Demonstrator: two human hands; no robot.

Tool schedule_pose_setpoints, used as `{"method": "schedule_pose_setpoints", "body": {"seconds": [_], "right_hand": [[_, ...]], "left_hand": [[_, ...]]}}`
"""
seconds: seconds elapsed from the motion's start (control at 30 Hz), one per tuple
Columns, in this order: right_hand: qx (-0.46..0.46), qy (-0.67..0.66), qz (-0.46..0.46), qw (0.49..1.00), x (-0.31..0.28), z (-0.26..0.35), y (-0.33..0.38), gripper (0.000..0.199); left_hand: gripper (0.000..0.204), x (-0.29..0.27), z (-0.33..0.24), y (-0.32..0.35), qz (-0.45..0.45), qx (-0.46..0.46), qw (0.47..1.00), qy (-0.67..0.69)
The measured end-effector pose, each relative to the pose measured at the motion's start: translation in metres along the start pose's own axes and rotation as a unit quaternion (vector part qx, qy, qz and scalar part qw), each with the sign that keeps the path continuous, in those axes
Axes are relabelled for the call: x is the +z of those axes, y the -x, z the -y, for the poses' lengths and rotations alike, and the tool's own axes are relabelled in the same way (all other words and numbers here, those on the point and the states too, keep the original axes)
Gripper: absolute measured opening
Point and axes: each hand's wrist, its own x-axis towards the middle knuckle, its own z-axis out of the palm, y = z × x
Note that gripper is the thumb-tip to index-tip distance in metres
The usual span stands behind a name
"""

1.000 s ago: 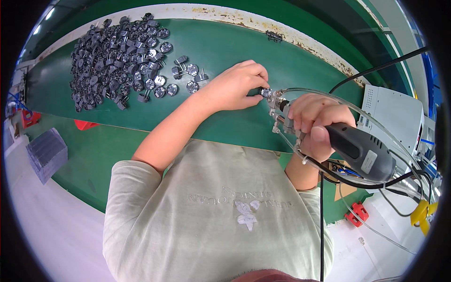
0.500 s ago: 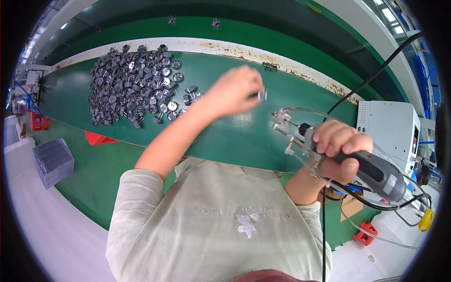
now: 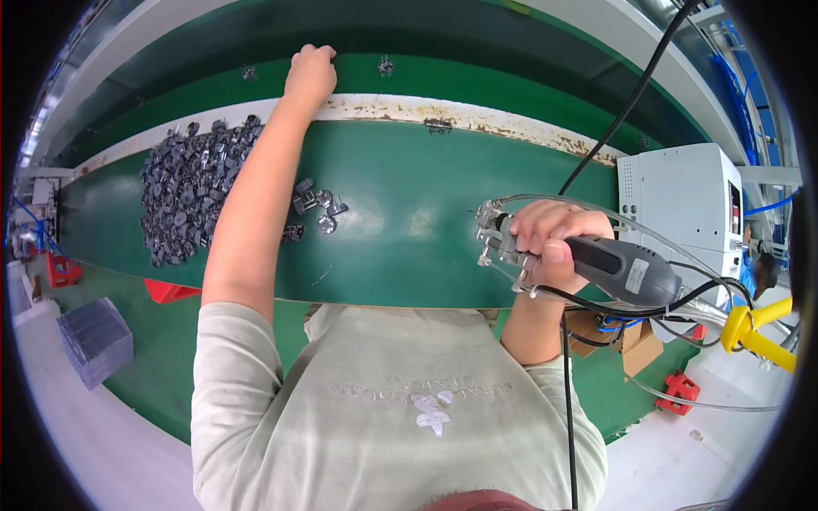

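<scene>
A person in a pale grey T-shirt leans over a green workbench, seen from above. The left hand stretches far out toward eleven o'clock, past the bench's worn white edge strip, to a green belt beyond. Its fingers are curled closed, but whether they hold anything cannot be told. A small dark metal part lies on the belt just to the hand's three o'clock, and another sits near its nine o'clock.

The right hand, at three o'clock, is wrapped firmly around a grey handheld power tool, whose metal head points toward nine o'clock above the bench. Black cables and clear tubing trail from it.

A heap of dark metal parts covers the bench at nine o'clock, with a few loose ones beside the left forearm. A white control box stands at two o'clock.
</scene>
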Motion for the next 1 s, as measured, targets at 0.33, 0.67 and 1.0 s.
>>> {"method": "schedule_pose_setpoints", "body": {"seconds": [0.33,0.67,1.0], "right_hand": [[0.032,-0.071,0.017,0.997,0.003,0.007,-0.005,0.027],[0.045,-0.027,0.037,0.998,0.009,-0.013,0.001,0.028],[0.044,-0.023,0.038,0.998,0.013,-0.021,-0.001,0.027]], "left_hand": [[0.044,-0.048,-0.142,0.186,0.138,0.252,0.896,0.338],[0.044,-0.039,-0.136,0.202,0.095,0.231,0.899,0.361],[0.028,-0.036,-0.134,0.199,0.110,0.250,0.888,0.369]]}}
